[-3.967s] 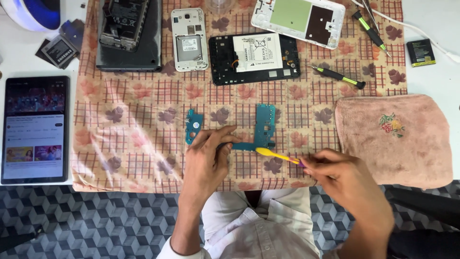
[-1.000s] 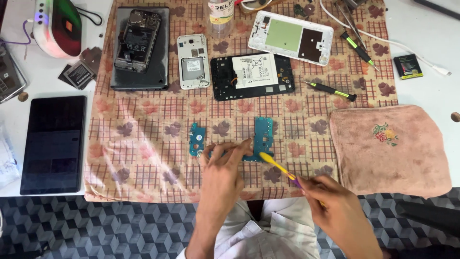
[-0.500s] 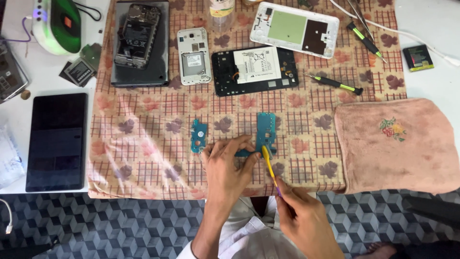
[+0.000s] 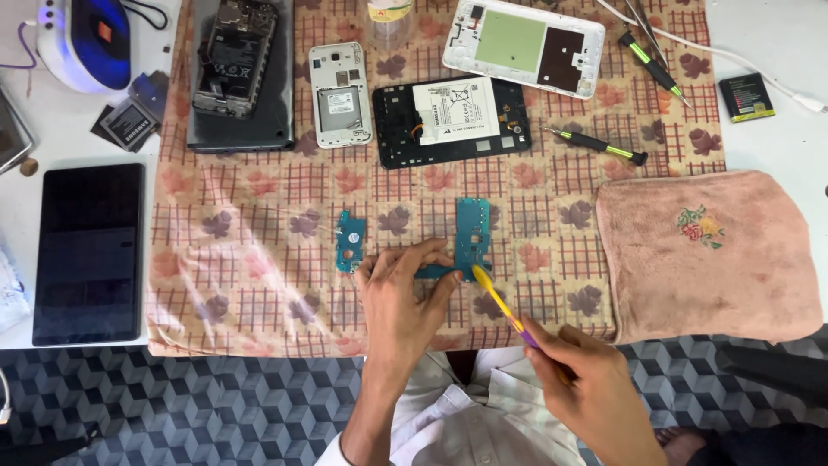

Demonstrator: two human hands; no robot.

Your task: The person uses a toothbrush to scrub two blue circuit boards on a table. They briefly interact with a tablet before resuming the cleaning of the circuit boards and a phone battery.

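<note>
We grip yellow brush (image 4: 498, 304) in right hand (image 4: 586, 393), lower right, fingers curled tight on handle, tip on teal circuit board (image 4: 472, 235) at frame centre. Left hand (image 4: 401, 298) pins board's lower edge, fingers spread flat. Smaller teal board (image 4: 349, 241) just left. Beyond, upper centre: black tablet frame (image 4: 448, 121) on checked cloth (image 4: 250, 259).

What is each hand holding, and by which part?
Right hand grips the yellow toothbrush by its handle end. Left hand pins the teal circuit board at its lower edge.
</note>
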